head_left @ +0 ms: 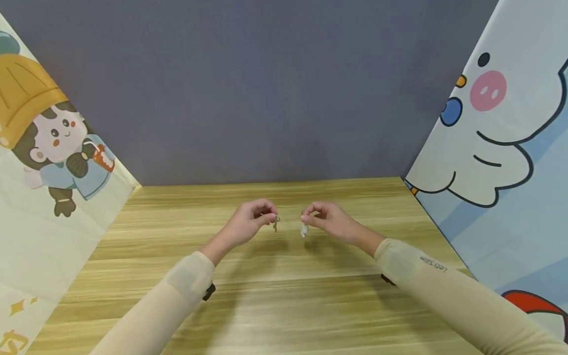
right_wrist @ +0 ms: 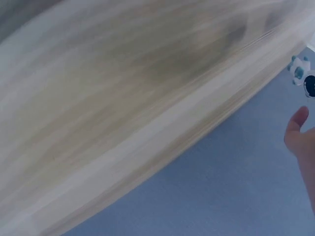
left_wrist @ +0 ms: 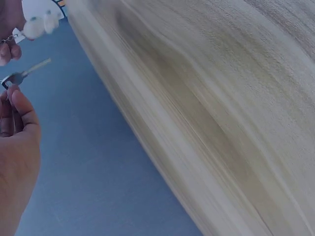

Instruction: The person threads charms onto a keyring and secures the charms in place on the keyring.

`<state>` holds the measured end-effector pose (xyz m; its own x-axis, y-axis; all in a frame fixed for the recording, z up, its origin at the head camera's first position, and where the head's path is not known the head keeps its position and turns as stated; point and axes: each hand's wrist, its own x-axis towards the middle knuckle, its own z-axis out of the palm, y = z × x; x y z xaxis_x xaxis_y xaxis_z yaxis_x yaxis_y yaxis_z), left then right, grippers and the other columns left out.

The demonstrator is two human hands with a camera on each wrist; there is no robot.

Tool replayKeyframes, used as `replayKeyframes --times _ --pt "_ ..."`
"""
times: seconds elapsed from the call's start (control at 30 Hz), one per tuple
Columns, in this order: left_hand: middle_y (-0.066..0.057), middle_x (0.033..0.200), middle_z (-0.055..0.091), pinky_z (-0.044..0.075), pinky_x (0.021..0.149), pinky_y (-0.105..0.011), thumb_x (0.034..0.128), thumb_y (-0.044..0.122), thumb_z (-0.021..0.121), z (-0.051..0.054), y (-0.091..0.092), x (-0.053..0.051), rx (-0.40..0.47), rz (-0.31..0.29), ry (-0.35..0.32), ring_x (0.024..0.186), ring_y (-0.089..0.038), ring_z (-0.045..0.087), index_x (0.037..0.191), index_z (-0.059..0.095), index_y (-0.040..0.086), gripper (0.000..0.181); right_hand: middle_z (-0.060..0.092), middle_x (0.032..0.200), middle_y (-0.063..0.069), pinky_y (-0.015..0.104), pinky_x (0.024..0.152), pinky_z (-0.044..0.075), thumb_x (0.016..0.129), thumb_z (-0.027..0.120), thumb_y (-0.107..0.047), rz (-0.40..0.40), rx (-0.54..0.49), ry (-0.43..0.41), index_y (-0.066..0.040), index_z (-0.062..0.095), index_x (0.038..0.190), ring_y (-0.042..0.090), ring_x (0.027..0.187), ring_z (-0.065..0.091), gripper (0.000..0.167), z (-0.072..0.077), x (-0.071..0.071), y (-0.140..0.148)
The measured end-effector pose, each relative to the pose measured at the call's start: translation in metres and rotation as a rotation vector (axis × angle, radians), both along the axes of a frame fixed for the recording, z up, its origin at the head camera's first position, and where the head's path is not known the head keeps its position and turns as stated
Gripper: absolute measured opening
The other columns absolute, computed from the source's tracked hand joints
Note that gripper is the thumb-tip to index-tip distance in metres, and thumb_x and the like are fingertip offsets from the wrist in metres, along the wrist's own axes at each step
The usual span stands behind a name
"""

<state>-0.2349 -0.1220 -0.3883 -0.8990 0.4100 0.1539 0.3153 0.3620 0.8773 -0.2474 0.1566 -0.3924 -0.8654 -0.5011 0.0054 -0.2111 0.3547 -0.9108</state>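
Observation:
Over the wooden table, my left hand pinches a small key by a metal ring between thumb and fingertips. In the left wrist view the grey head and blade of the key stick out past the fingertips. A short gap to its right, my right hand pinches a keychain with a small white charm that hangs below the fingers. Short chain links join the charm to the right fingers in the left wrist view. Blue-green spots and a dark round piece show on the charm in the right wrist view.
The wood-grain table lies under both hands. A grey-blue panel stands at its back edge. Cartoon-printed panels flank it on the left and on the right.

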Motion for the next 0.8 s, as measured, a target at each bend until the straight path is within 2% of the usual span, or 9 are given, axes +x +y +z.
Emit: replayKeyframes --times 0.1,0.2,0.33,0.43,0.53,0.6,0.67,0.73,0.8 --pt "-0.012 0.109 0.077 0.061 0.087 -0.032 0.1053 0.012 0.067 0.0004 0.0011 0.0004 0.003 0.003 -0.010 0.100 -0.023 0.073 0.114 0.074 0.005 0.013 0.072 0.122 0.018 0.025 0.079 0.057 0.103 0.071 -0.014 -0.003 0.009 0.022 -0.001 0.072 0.113 0.020 0.100 0.072 0.017 0.0016 -0.0003 -0.0010" --pt "-0.014 0.113 0.078 0.063 0.090 -0.034 0.1044 0.010 0.068 -0.0001 0.0019 0.0003 0.004 0.000 -0.030 0.101 -0.018 0.074 0.117 0.074 0.005 0.015 0.075 0.119 0.018 0.026 0.089 0.062 0.100 0.074 -0.009 0.010 0.020 0.070 0.001 0.075 0.114 0.025 0.107 0.074 0.017 0.0025 -0.0007 -0.0009" --pt "-0.014 0.115 0.078 0.063 0.095 -0.041 0.1024 0.008 0.070 -0.0001 0.0033 0.0011 -0.007 0.013 -0.048 0.103 -0.018 0.074 0.118 0.074 0.005 0.016 0.080 0.109 0.012 0.027 0.090 0.062 0.099 0.076 -0.011 0.001 0.044 0.105 -0.004 0.079 0.109 0.023 0.104 0.075 0.013 0.0018 -0.0004 -0.0004" --pt "-0.013 0.114 0.078 0.063 0.095 -0.043 0.1014 0.008 0.071 -0.0002 0.0046 0.0018 -0.010 0.029 -0.051 0.102 -0.018 0.074 0.117 0.074 0.006 0.016 0.080 0.109 0.012 0.026 0.089 0.062 0.098 0.077 -0.011 -0.014 0.021 0.079 -0.004 0.079 0.109 0.015 0.098 0.074 0.013 -0.0001 0.0004 -0.0009" --pt "-0.013 0.113 0.078 0.063 0.093 -0.040 0.1010 0.008 0.072 -0.0010 0.0060 0.0021 -0.015 0.041 -0.043 0.102 -0.017 0.074 0.116 0.074 0.006 0.015 0.078 0.115 0.019 0.025 0.090 0.063 0.097 0.077 -0.008 -0.018 -0.042 0.034 0.002 0.077 0.112 0.009 0.097 0.074 0.018 -0.0027 0.0016 -0.0028" --pt "-0.013 0.113 0.078 0.063 0.093 -0.039 0.1005 0.008 0.073 -0.0019 0.0069 0.0018 -0.020 0.043 -0.033 0.102 -0.018 0.075 0.115 0.075 0.005 0.015 0.078 0.117 0.019 0.024 0.091 0.062 0.096 0.078 -0.007 -0.034 -0.080 -0.003 0.005 0.075 0.115 0.007 0.098 0.074 0.022 -0.0044 0.0023 -0.0042" --pt "-0.013 0.111 0.079 0.064 0.093 -0.042 0.1000 0.008 0.073 -0.0022 0.0078 0.0019 -0.019 0.044 -0.029 0.101 -0.018 0.075 0.112 0.075 0.005 0.013 0.078 0.116 0.015 0.024 0.091 0.062 0.097 0.078 -0.009 -0.057 -0.093 -0.021 0.004 0.075 0.116 0.007 0.099 0.074 0.024 -0.0055 0.0027 -0.0052" --pt "-0.012 0.110 0.079 0.064 0.094 -0.044 0.0996 0.008 0.074 -0.0027 0.0085 0.0017 -0.019 0.045 -0.031 0.101 -0.019 0.076 0.110 0.076 0.006 0.011 0.079 0.113 0.011 0.025 0.091 0.062 0.099 0.077 -0.013 -0.074 -0.098 -0.026 0.002 0.075 0.117 0.014 0.101 0.075 0.024 -0.0058 0.0028 -0.0057" --pt "-0.011 0.108 0.080 0.064 0.093 -0.042 0.0993 0.008 0.074 -0.0024 0.0091 0.0023 -0.017 0.045 -0.030 0.101 -0.022 0.076 0.108 0.077 0.006 0.009 0.080 0.109 0.007 0.029 0.094 0.063 0.100 0.075 -0.016 -0.074 -0.102 -0.014 -0.001 0.077 0.116 0.015 0.101 0.075 0.022 -0.0064 0.0025 -0.0061"
